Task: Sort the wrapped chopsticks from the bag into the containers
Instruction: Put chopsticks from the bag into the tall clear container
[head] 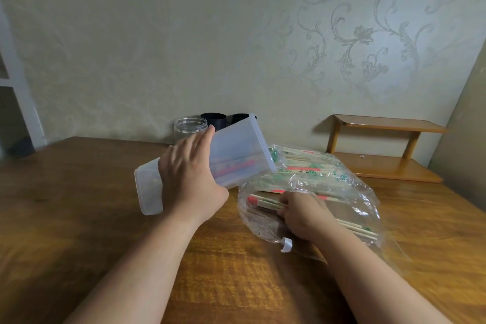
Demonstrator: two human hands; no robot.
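The wrapped chopsticks (310, 166) lie heaped in a clear plastic bag (363, 208) on the wooden table (79, 205), their paper sleeves printed in green and red. The right hand (302, 214) is inside the bag's mouth, its fingers curled round a small bundle of chopsticks (265, 202) with red ends.

Just left of the bag, the left hand (189, 179) grips a tall translucent rectangular container (236, 139) round its middle, fingers spread over its side. The container is tilted, its open mouth raised toward the bag. A few wrapped pairs (236, 166) show dimly through its wall as red and blue streaks.

Against the wall behind stand a clear round jar (190, 127) and two black cylindrical containers (213, 119), whose contents cannot be seen. A small wooden shelf (389, 144) sits at the far right.
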